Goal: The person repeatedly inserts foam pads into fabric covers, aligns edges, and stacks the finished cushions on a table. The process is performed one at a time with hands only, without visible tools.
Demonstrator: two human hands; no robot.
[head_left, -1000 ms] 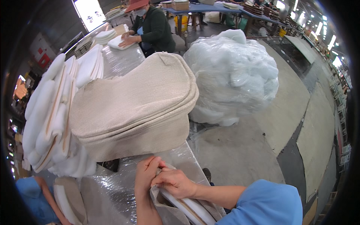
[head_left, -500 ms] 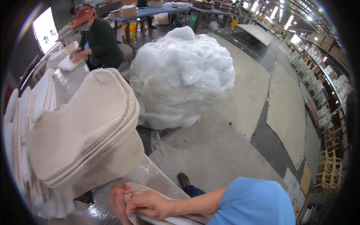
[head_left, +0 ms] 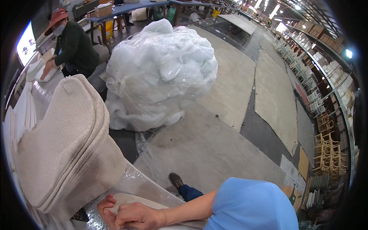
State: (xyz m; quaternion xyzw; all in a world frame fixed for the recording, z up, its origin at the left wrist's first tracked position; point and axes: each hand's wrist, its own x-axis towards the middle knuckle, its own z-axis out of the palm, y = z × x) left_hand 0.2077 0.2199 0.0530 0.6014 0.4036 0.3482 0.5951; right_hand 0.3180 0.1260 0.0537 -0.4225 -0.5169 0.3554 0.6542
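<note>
My right hand (head_left: 140, 215) is closed, its fingers pinching the edge of a beige fabric cover (head_left: 132, 198) at the lower edge of the view. Close against it, my left hand (head_left: 106, 211) has its fingers bent round the same edge. White padding shows along the cover's lower side, partly hidden by my right forearm. Just beyond my hands, on the left, lies a stack of beige fabric covers (head_left: 63, 142), curved in outline and draped over the table's side. The fingertips of my right hand are partly cut off by the frame's bottom.
Plastic film wraps the table (head_left: 134, 178). White padding pieces (head_left: 27, 111) line its left side. A large plastic-wrapped bundle of white wadding (head_left: 161, 76) stands on the floor ahead. A co-worker (head_left: 76, 46) sits at the far left. Wooden chair frames (head_left: 329, 153) stand far right.
The whole view has swung, so the stack, the bundle and the co-worker sit further left. Both my hands stay on the cover's edge. The co-worker's arms have shifted over the white padding.
</note>
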